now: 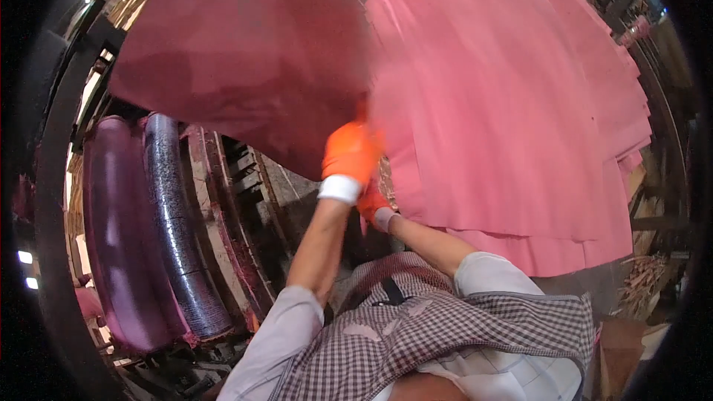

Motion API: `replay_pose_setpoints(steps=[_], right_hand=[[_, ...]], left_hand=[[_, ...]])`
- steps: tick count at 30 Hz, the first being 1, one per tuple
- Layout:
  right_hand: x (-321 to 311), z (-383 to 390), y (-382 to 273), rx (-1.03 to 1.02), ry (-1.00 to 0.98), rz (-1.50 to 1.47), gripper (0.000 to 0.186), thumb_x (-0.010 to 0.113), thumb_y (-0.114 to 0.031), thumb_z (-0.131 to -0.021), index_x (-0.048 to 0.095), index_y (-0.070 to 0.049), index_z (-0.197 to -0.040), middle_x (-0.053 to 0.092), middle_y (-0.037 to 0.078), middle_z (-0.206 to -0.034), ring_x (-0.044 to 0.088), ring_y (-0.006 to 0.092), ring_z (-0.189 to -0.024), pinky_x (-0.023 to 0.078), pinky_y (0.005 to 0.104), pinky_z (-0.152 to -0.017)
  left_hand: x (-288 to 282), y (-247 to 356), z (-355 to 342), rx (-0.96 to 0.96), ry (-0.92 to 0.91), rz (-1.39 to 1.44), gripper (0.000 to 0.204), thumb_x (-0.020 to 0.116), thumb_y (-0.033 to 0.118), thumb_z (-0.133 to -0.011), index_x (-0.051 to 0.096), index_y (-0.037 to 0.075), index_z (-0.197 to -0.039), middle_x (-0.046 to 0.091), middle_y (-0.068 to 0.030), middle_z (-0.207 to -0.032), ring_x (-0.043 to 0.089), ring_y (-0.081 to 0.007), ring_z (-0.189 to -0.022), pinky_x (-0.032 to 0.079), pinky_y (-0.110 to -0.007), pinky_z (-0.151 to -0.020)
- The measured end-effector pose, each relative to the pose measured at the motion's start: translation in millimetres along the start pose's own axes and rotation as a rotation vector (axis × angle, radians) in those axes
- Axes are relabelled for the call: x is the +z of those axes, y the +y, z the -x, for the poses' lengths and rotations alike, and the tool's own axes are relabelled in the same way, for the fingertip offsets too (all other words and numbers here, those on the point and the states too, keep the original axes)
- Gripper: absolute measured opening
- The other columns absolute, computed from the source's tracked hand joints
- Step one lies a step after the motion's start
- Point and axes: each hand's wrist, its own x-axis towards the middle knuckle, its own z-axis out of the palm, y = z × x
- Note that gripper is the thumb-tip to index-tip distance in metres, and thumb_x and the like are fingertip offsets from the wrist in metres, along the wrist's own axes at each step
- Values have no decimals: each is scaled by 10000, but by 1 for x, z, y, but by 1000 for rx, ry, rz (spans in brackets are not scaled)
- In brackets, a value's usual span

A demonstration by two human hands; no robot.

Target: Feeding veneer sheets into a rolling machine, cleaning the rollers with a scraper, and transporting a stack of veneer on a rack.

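A large dark red sheet (245, 59) spreads across the upper left, its right edge smeared by motion. At that sheet's near right corner is my left hand (349, 152), in an orange glove with a white cuff. The glove looks closed on the corner, though the fingertips are blurred. Just below and partly behind it is my right hand (374, 204), also in an orange glove. Its fingers are hidden, so its grip does not show. Right of both hands lies a broad stack of thin pink sheets (505, 119) with uneven, overlapping edges.
Two long rollers lie side by side at the left: a purple-pink one (126, 230) and a shiny dark metallic one (182, 230). Stained machine rails (230, 230) run beside them. Wood scraps (642, 282) are piled at the right, past the stack's near corner.
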Motion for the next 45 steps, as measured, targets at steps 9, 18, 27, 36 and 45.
replay_pose_setpoints(steps=[9, 18, 27, 36, 45], right_hand=[[-163, 62, 254, 160, 168, -911, 565, 557, -528, -965, 546, -107, -1342, 689, 114, -1058, 655, 241, -778, 521, 363, -620], [-154, 117, 596, 841, 474, -707, 340, 537, -447, -925, 624, -119, -948, 555, 104, -695, 487, 249, -519, 362, 439, -455], [-104, -78, 509, -106, -88, 697, 479, 394, -436, -1042, 622, -45, -1199, 693, 149, -1132, 645, 301, -1043, 481, 417, -933], [-66, -127, 162, 156, -268, -185, 503, 558, -488, -952, 543, -148, -1322, 678, 32, -1047, 646, 237, -930, 483, 359, -784], [-10, -118, 131, -187, -490, 998, 286, 460, -203, -986, 548, -93, -1235, 622, 128, -1226, 625, 281, -1108, 505, 371, -883]], left_hand=[[93, 174, 29, 579, -513, 703, 790, 600, 411, -942, 241, 134, -1589, 588, -233, -1373, 657, -361, -1137, 509, -425, -987], [102, -73, 115, -145, -378, 319, 724, 621, 480, -905, 452, 96, -1495, 589, -176, -1400, 611, -314, -1218, 457, -378, -1039], [33, -216, 329, -1087, 192, 332, 841, 683, 529, -885, 385, 95, -1541, 511, -171, -1490, 495, -300, -1356, 361, -362, -1118], [31, -298, 449, -1347, 141, -490, 831, 698, 467, -763, 443, 86, -1456, 559, -187, -1270, 553, -406, -1191, 412, -498, -1032], [59, -377, 522, -1464, -427, -337, 764, 599, 268, -909, 235, 260, -1581, 691, -147, -1216, 708, -334, -1033, 530, -470, -851]])
